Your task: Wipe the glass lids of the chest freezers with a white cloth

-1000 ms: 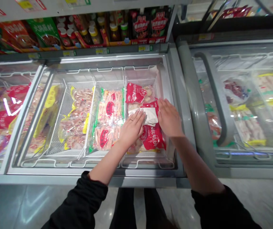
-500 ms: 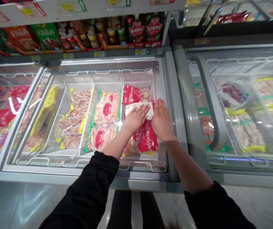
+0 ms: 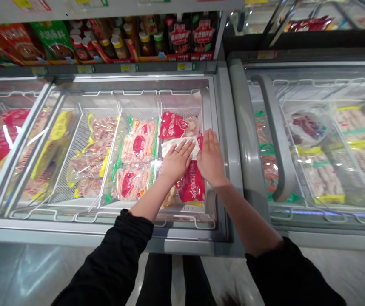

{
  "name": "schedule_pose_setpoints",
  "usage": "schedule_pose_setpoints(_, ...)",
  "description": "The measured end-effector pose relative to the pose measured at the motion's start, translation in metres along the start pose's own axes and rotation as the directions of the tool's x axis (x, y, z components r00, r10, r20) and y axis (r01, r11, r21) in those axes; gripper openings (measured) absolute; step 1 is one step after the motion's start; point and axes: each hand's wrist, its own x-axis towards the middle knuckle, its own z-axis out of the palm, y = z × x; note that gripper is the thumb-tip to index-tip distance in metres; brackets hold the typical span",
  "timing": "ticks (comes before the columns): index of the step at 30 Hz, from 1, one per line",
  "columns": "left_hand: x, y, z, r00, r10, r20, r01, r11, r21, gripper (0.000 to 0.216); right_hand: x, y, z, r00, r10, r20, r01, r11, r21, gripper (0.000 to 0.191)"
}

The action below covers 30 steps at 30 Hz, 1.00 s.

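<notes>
Palm down, fingers stretched out, my left hand [image 3: 176, 163] lies on a white, soft-looking piece [image 3: 168, 146] over the frozen food bags. Whether this piece is a cloth or the pale side of a bag I cannot tell. My right hand [image 3: 210, 158] is flat too, its fingers straight and close together, at the right edge of the bags. A red and clear bag [image 3: 175, 125] lies just beyond the hands. Nearer to me is another red bag [image 3: 192, 183], partly covered by my hands. Neither hand is closed around anything.
White wire dividers [image 3: 159, 102] split the freezer into sections. Pink packs with green edges [image 3: 138, 146] and yellow-edged bags [image 3: 88, 163] lie to the left. A grey handle [image 3: 273, 136] belongs to the freezer on the right. Sauce bottles and jars [image 3: 146, 42] stand on the shelf behind.
The whole view has shifted slightly, so the freezer appears a little further left. Both hands stay flat in nearly the same place over the bags.
</notes>
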Motion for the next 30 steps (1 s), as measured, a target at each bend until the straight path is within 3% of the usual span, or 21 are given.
schedule_pose_setpoints(2,0.010,-0.008,-0.002,0.998,-0.066,-0.021,0.066,0.998,-0.011,0.058,0.006,0.003,0.000,1.000,-0.017,0.014,0.017,0.999,-0.030,0.078)
schedule_pose_setpoints(5,0.002,-0.011,0.000,0.983,-0.177,-0.044,0.176,0.984,-0.026,0.059,0.023,0.005,0.001,0.999,-0.017,0.037,0.020,0.998,-0.065,0.074)
schedule_pose_setpoints(9,-0.016,0.007,0.008,0.974,-0.219,-0.063,0.217,0.975,-0.036,0.060,0.047,0.004,0.004,1.000,0.016,0.001,-0.016,0.998,-0.065,0.073)
schedule_pose_setpoints(13,0.005,0.017,0.010,0.986,-0.162,-0.048,0.160,0.986,-0.049,0.059,0.052,0.002,0.006,1.000,0.003,-0.017,-0.004,0.998,-0.056,0.072)
schedule_pose_setpoints(17,0.030,-0.009,-0.001,0.994,-0.105,-0.030,0.103,0.993,-0.057,0.058,0.048,0.000,0.004,0.999,0.020,-0.046,-0.022,0.999,-0.048,0.074)
schedule_pose_setpoints(21,0.009,-0.033,-0.010,0.985,-0.174,-0.022,0.173,0.984,-0.033,0.059,0.046,-0.006,-0.001,1.000,0.015,-0.014,-0.016,0.998,-0.065,0.071)
schedule_pose_setpoints(25,-0.016,-0.019,-0.006,0.986,-0.163,0.016,0.164,0.986,-0.025,0.060,0.045,-0.011,-0.007,1.000,0.010,0.013,-0.009,0.997,-0.074,0.072)
schedule_pose_setpoints(28,0.001,-0.008,-0.005,0.996,-0.080,0.044,0.082,0.996,-0.041,0.060,0.045,-0.013,-0.008,0.999,-0.008,0.044,0.011,0.997,-0.078,0.069)
schedule_pose_setpoints(30,0.021,-0.013,-0.009,0.998,-0.045,0.048,0.048,0.997,-0.056,0.059,0.045,-0.013,-0.008,0.998,-0.015,0.053,0.019,0.997,-0.080,0.068)
